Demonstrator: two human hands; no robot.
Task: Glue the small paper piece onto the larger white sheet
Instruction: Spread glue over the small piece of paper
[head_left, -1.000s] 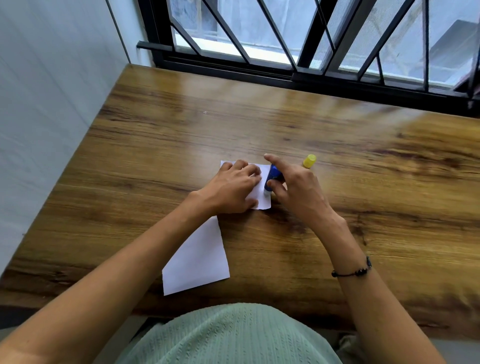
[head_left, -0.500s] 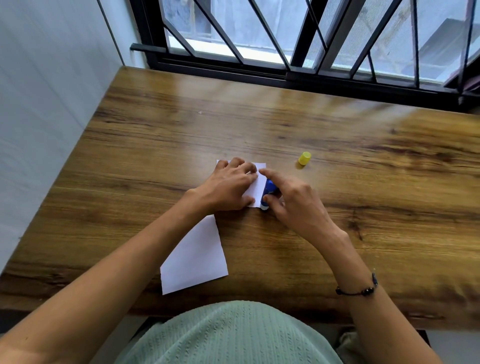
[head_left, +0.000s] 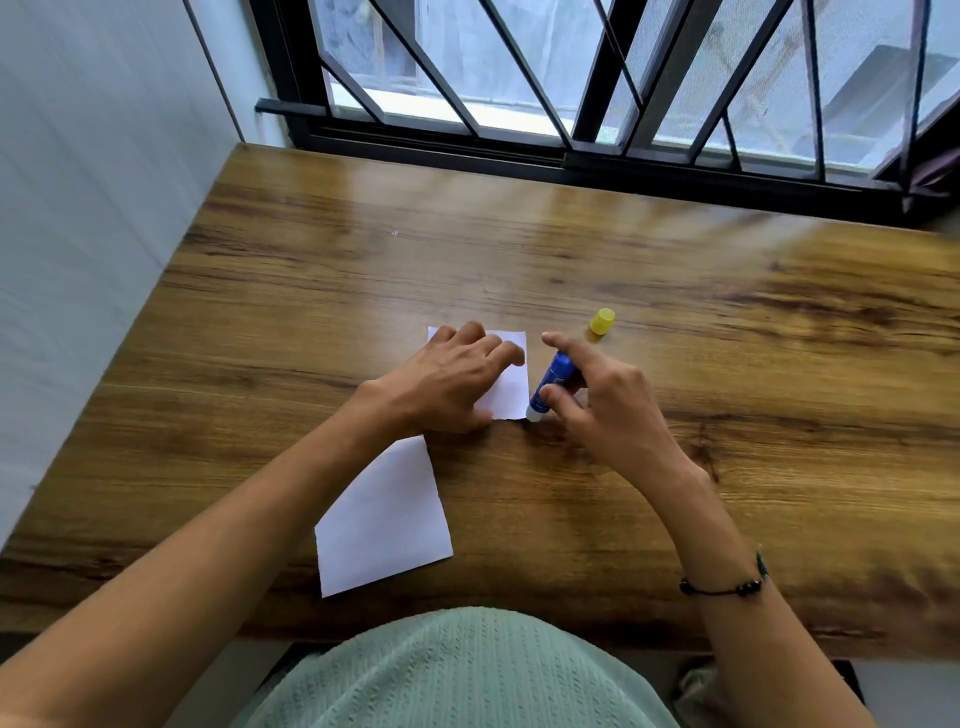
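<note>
1. Wood-grain brown desk (head_left: 727, 322) runs under a black barred window (head_left: 597, 104); a pale wall (head_left: 93, 208) closes the left side.
2. Small paper piece (head_left: 506, 387), white, lies flat on the desk near its centre. Its left part is covered by the left hand; the right edge and both right corners are visible.
3. Left hand (head_left: 452, 382) rests palm down on the small paper piece, fingers spread and slightly curled, pressing it to the desk. It grips nothing.
4. Right hand (head_left: 597, 402) holds a blue glue stick (head_left: 550, 382) between thumb and fingers, index finger extended along and above the barrel.
5. Glue stick is tilted, upper end away from the person, white tip down at the lower right corner of the small paper piece. Whether the tip touches the paper or the desk just beside it cannot be told.
6. Yellow cap (head_left: 602, 321) stands on the desk beyond the right hand, apart from the stick and the paper.
7. Larger white sheet (head_left: 384, 519) lies flat nearer the person, partly under the left forearm, with its lower left corner close to the desk's front edge. It is separate from the small piece.
8. Dark beaded bracelet (head_left: 727, 587) sits on the right wrist; a pale green knitted garment (head_left: 467, 675) fills the bottom of the view.
</note>
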